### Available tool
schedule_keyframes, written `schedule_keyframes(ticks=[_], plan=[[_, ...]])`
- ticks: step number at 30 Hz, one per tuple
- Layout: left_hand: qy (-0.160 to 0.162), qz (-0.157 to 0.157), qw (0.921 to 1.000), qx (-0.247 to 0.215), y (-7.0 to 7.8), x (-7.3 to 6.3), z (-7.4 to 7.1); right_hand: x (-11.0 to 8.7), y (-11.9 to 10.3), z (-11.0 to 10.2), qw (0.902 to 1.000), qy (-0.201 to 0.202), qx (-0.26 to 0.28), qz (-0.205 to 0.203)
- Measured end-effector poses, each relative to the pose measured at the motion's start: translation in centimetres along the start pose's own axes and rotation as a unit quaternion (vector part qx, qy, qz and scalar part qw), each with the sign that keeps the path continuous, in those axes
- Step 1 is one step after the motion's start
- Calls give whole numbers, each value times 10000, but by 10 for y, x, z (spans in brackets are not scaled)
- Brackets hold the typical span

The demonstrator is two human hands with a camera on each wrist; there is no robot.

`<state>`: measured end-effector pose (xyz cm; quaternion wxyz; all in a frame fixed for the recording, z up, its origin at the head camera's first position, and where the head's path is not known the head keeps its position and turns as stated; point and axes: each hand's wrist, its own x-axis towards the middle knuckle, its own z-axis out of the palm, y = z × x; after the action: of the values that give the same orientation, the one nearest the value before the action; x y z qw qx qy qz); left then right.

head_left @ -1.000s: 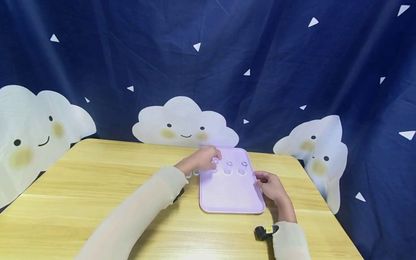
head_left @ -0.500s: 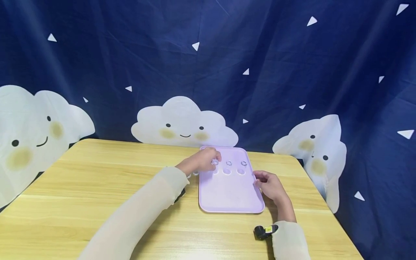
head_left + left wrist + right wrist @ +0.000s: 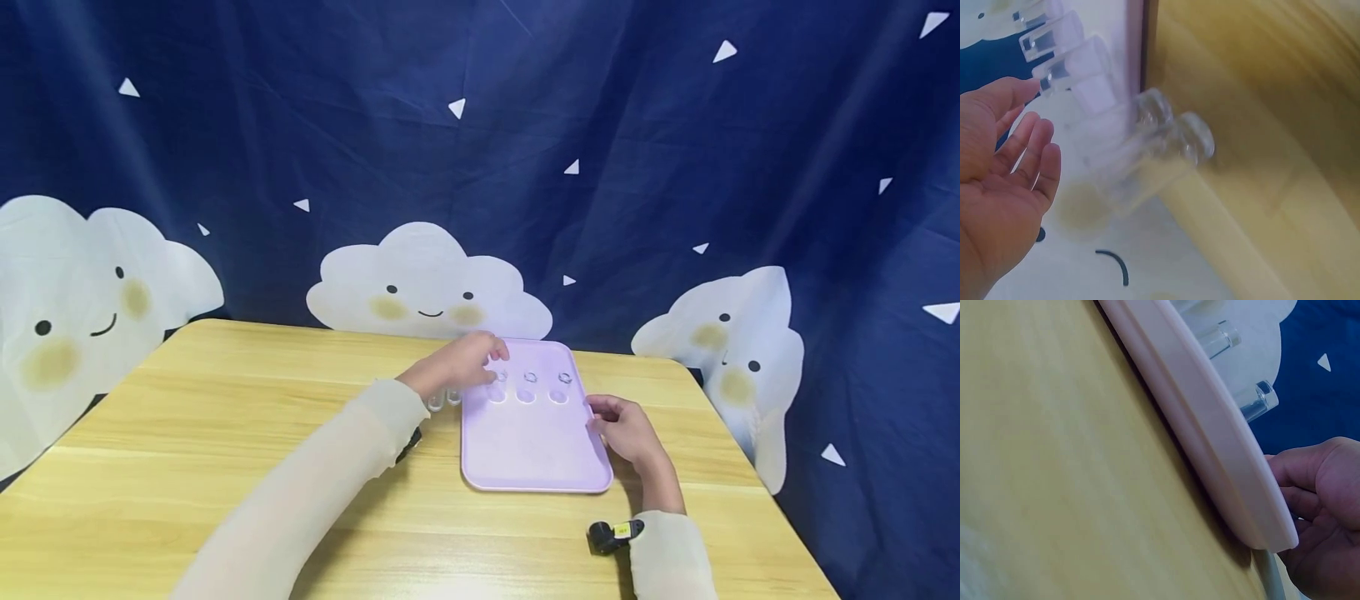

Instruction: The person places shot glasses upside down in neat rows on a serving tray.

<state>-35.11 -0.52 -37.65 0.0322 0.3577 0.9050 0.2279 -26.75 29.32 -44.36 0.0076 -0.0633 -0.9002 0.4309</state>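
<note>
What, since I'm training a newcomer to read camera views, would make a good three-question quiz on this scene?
1. Count: how many clear cups stand on the purple tray?

2. True or false: the right hand is at the tray's left edge.

3. Multiple choice: where are the two other clear cups?
A) At the tray's near end
B) Beside the tray, on its left
C) In the right hand

Key:
1. Three, in a row toward the far end.
2. False; the right hand is at its right edge.
3. B, over by the left hand.

Yellow label [image 3: 622, 530] on black wrist camera [image 3: 602, 538]: unreadable.
</note>
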Motion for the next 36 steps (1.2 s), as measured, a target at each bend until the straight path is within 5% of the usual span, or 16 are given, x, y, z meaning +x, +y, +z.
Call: schedule_keyframes(ticks=[17, 26, 36], plan=[[331, 263, 9991, 14, -31, -37, -29, -2, 1, 0, 10000, 16, 50, -12], [375, 195, 9991, 65, -52, -59, -29, -1, 1, 1, 10000, 14, 17, -65], [189, 100, 9997, -146, -59, -77, -22, 0, 3, 1, 10000, 12, 12, -71]])
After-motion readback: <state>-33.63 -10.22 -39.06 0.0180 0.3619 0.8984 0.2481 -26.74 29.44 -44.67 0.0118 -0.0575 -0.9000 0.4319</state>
